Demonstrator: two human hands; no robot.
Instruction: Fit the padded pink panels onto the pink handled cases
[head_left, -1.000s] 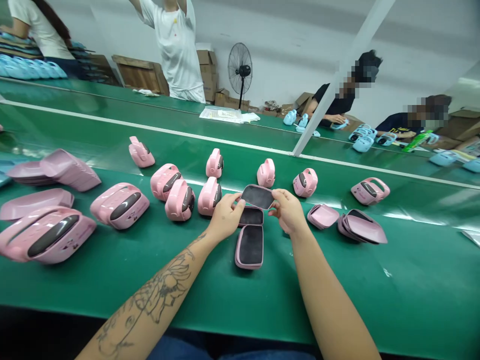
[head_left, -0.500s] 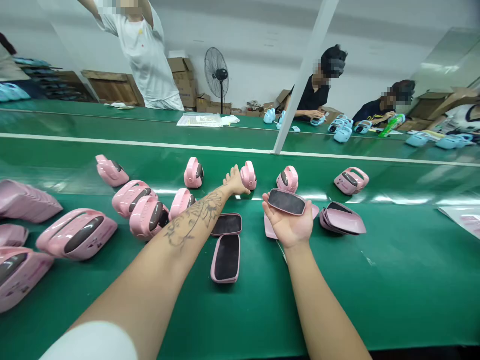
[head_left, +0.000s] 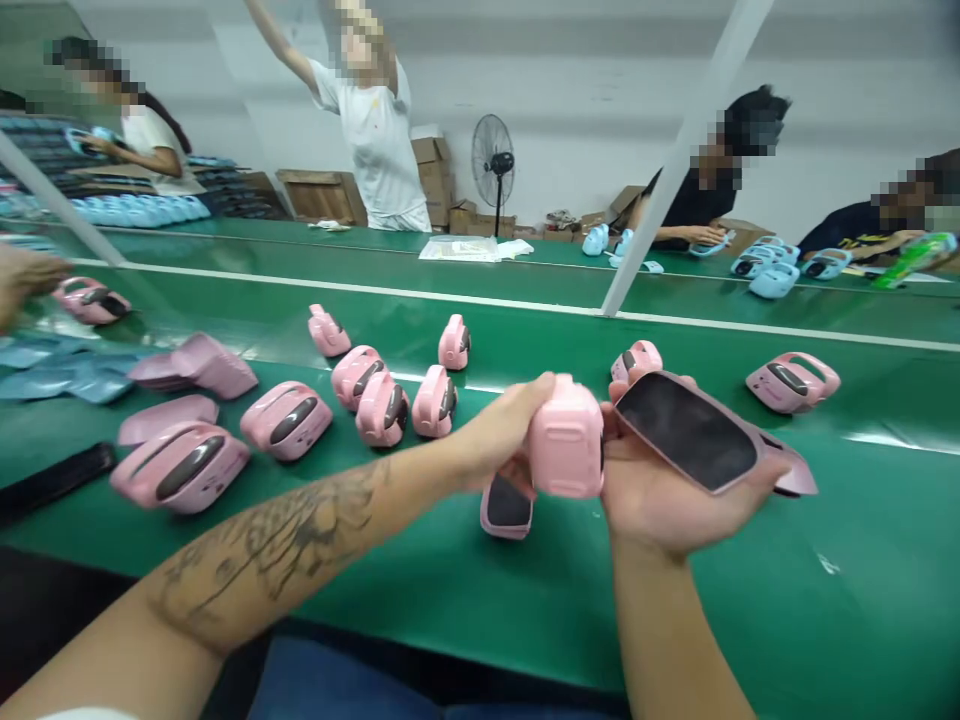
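My left hand (head_left: 517,435) grips a pink plastic housing (head_left: 566,445) with its flat end facing me. Across the palm of my right hand (head_left: 660,510) lies a pink-edged oval panel (head_left: 686,430), its dark face up, with the thumb along its lower right edge. The housing is right beside that palm, and the right hand's fingertips are partly hidden behind it. Below the left hand, a dark-faced panel (head_left: 508,508) rests on the green table. More pink panel pieces (head_left: 795,470) show behind my right hand.
Several pink handled housings (head_left: 381,408) stand to the left, another (head_left: 793,382) at right. Pink panels (head_left: 199,362) and bluish sheets (head_left: 71,370) lie at left, near another person's hand (head_left: 26,285). Slanting posts (head_left: 682,160) rise beyond; co-workers handle blue housings (head_left: 772,280).
My left hand has picked up a pink housing from the far side and brought it back beside my right hand. The right hand keeps the panel, now closer to me. The view has shifted left.
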